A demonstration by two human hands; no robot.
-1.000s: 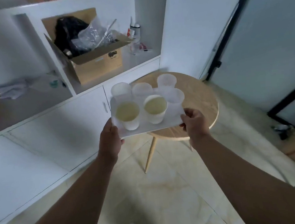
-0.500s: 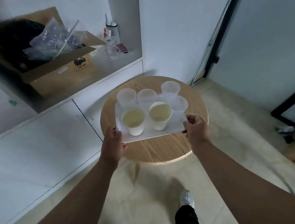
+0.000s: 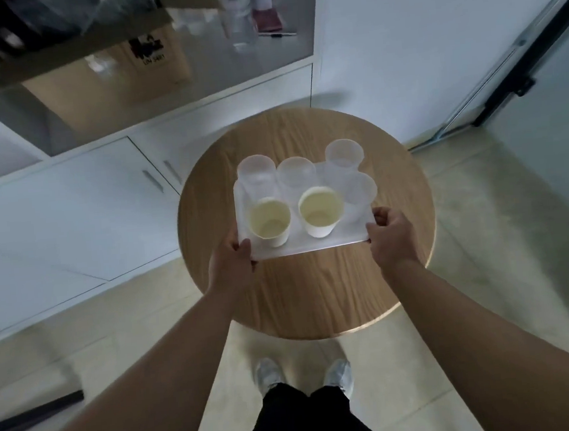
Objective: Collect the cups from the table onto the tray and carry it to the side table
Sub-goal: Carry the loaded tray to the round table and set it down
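1. A white tray [image 3: 313, 242] carrying six cups is over the middle of a round wooden side table [image 3: 318, 298]; whether it hangs just above the top or already rests on it cannot be told.
2. Two paper cups [image 3: 270, 221] stand nearest the person, four translucent plastic cups [image 3: 257, 173] behind them (all upright, contents unclear).
3. The left hand [image 3: 230, 264] is clamped on the tray's near-left corner, the right hand [image 3: 390, 237] on its near-right corner.
4. The tray looks thin, light and smooth; the cups are light and likely to tip or slide, so gripping both sides and keeping it level seems wise.
5. Beyond the table are white cabinets [image 3: 70, 217] and a cardboard box [image 3: 109, 76] on an open shelf.
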